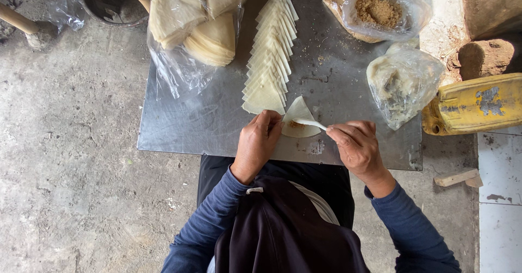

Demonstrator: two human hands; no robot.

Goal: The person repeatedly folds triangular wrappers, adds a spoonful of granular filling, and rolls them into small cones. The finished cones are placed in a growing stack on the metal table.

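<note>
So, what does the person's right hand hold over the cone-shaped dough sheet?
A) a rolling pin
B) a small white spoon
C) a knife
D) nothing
B: the right hand pinches a small white spoon, whose tip rests on the filling inside the cone-shaped dough sheet, while the left hand steadies that sheet on the metal table.
</note>
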